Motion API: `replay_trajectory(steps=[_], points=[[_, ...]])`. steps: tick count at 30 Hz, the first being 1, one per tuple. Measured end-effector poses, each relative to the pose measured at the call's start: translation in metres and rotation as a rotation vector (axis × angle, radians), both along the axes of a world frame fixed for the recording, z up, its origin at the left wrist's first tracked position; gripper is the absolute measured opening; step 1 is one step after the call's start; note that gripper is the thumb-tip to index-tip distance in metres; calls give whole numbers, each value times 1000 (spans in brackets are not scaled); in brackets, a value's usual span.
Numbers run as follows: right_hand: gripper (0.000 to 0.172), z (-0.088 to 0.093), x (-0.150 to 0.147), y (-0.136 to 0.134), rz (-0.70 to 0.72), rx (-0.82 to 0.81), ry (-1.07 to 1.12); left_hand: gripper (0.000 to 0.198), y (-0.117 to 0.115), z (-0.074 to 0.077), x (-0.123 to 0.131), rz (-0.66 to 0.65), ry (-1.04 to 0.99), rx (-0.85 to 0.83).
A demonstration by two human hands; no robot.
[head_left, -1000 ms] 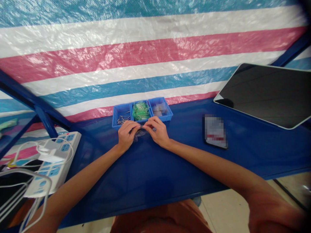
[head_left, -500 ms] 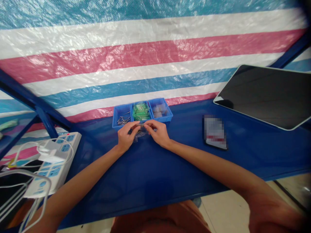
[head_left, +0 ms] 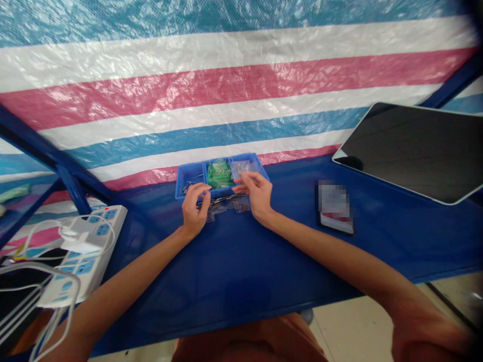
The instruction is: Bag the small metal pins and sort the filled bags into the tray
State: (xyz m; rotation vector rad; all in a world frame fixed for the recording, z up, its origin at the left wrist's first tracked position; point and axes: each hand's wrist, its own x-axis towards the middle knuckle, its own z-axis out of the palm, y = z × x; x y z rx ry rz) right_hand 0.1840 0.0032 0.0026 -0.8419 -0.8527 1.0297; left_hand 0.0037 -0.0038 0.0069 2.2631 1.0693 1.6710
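Observation:
A blue tray (head_left: pixel 188 171) with three compartments stands at the back of the blue table (head_left: pixel 241 261). Its left one holds small metal pins, the middle one green parts (head_left: pixel 219 174), the right one clear bags (head_left: pixel 241 168). My left hand (head_left: pixel 194 208) rests just in front of the tray, thumb and fingers pinched on something I cannot make out. My right hand (head_left: pixel 256 196) reaches to the front edge of the right compartment, fingers curled. Small clear bags with dark parts (head_left: pixel 224 203) lie on the table between my hands.
A phone (head_left: pixel 334 207) lies flat right of my hands. A large dark tablet (head_left: pixel 411 151) leans at the far right. A white power strip (head_left: pixel 85 246) with cables sits at the left edge. A striped tarp (head_left: pixel 226 80) forms the back wall.
My hands have come apart. The right hand moved up and right towards the tray's right compartment, and the small bags now lie uncovered on the table.

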Motion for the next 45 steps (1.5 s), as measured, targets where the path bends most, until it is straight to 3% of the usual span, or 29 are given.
replay_trajectory(steps=[3,6,8,10,13,16,19,23,33,37,41,45], points=[[43,4,4,5,-18,-91,126,15,0,-1,0,-6,-11,3],[50,7,7,4,-47,-99,9,15,0,-2,-1,-6,-22,2],[39,11,10,3,-59,-74,-263,15,0,-2,-1,-1,-21,-1],[22,18,14,2,-17,-37,-677,14,0,-2,-2,4,-18,-7],[11,33,19,1,137,25,-1318,14,0,-3,-2,2,-13,-15],[25,45,21,-2,187,-10,-1723,14,-1,-3,-2,-6,-6,-19],[36,50,23,-8,297,-26,-1920,13,-1,-3,-3,-23,-3,-32],[41,47,23,-14,332,-33,-1961,14,-1,-4,-4,-37,1,-45],[18,37,11,-19,280,-3,-1913,15,-2,-7,-4,-46,-7,-69],[18,33,4,-20,263,3,-1941,15,-1,-8,-5,-42,-4,-63],[24,29,0,-20,169,60,-1918,14,-1,-8,-5,-44,-1,-67],[31,24,-2,-20,24,80,-1751,14,-2,-8,-6,-36,5,-60]])
